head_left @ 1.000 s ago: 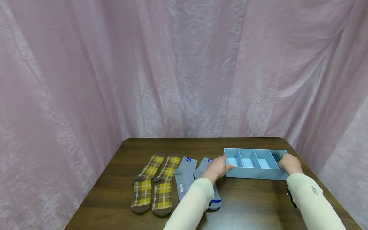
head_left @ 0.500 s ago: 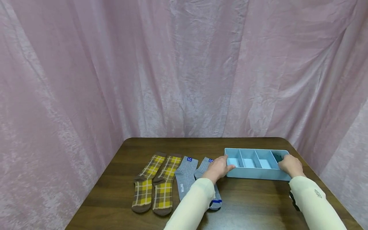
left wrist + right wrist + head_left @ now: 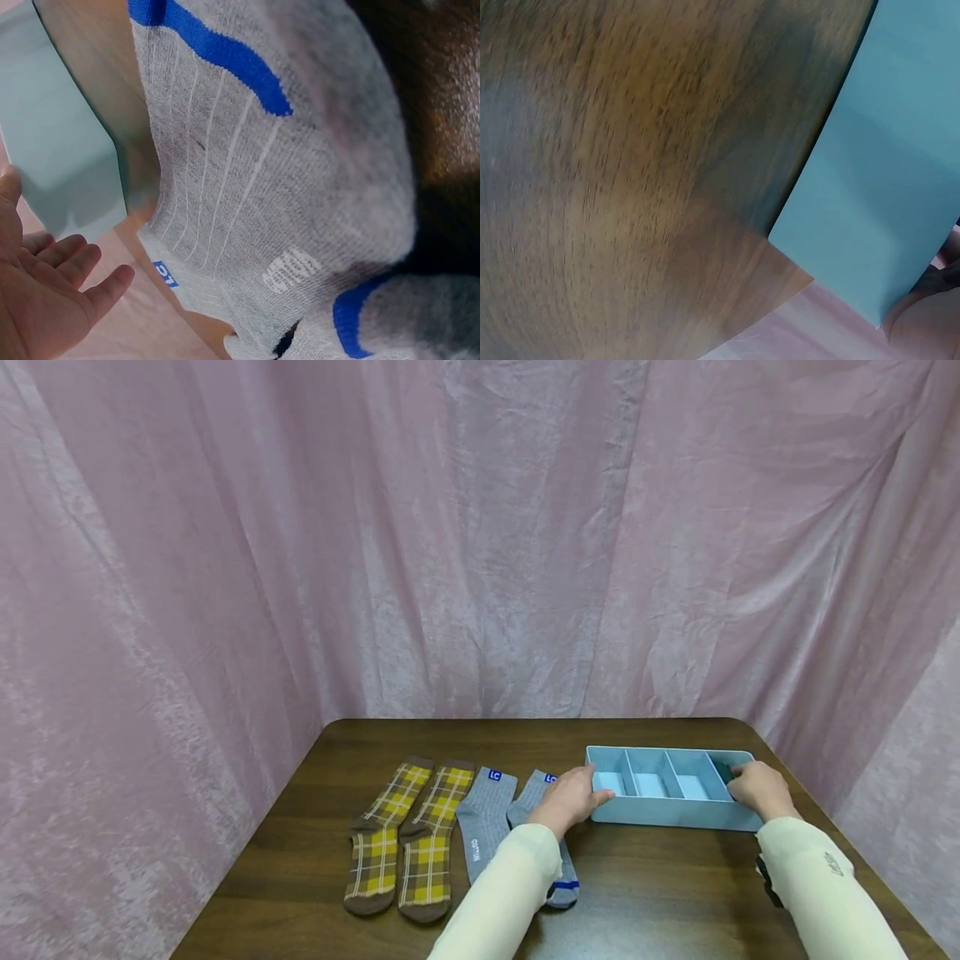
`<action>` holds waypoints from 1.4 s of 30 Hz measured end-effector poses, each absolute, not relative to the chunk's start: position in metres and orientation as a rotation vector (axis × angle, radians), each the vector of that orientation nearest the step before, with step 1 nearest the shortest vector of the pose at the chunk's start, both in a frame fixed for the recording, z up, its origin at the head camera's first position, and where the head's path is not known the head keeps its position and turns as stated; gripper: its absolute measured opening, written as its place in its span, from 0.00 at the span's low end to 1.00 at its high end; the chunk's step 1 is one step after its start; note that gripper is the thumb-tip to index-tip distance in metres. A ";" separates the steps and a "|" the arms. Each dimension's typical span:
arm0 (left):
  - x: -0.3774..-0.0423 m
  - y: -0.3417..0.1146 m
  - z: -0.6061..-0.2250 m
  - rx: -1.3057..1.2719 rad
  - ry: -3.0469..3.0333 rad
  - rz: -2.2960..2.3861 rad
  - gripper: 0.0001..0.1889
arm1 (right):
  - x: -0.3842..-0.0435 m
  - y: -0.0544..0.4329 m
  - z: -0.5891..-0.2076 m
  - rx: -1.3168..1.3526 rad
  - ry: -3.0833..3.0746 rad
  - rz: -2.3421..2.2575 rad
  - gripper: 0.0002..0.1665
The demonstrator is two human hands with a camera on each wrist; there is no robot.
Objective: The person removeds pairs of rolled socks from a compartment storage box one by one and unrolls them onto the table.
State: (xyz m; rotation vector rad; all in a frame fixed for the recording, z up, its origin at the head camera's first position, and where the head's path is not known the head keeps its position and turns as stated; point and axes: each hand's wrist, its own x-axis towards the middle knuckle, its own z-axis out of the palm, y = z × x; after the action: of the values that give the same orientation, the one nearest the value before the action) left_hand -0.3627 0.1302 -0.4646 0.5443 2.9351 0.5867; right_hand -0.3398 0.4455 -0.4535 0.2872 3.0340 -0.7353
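1. Site: a pink curtain (image 3: 480, 543) hangs behind a dark wooden table (image 3: 262, 877), which serves as the working surface.
2. Box: a pale blue divided box (image 3: 648, 812) sits at the table's right-hand side, its long wall towards the person. That orientation puts both ends within reach of the hands.
3. Left hand (image 3: 570, 797): fingers extended, not curled, laid against the box's left end. Judged purpose: bracing, so the box does not slide.
4. Right hand (image 3: 763, 789): at the rightmost of four compartments, fingers inside by a dark green item (image 3: 722, 770). Whether it pinches that item or merely presses it down cannot be determined; the right-wrist view shows only part of the hand. The near wall and the divider appear to confine the item.
5. Plaid socks (image 3: 425, 860) and grey socks (image 3: 486, 818): laid flat in pairs left of the box, toes towards the person. Mates lie side by side, presumably to keep each pair together. The left forearm passes above the right grey sock, partly hiding it.
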 end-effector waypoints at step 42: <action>-0.368 0.131 -0.447 0.691 2.987 0.596 0.29 | -0.336 0.417 -0.421 0.595 3.294 -1.309 0.29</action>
State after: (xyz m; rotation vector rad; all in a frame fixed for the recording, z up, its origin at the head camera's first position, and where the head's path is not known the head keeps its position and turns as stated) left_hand -0.3682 0.1308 -0.4474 0.6911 2.9865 0.5957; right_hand -0.3356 0.4166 -0.4207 0.5949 3.2939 -1.3091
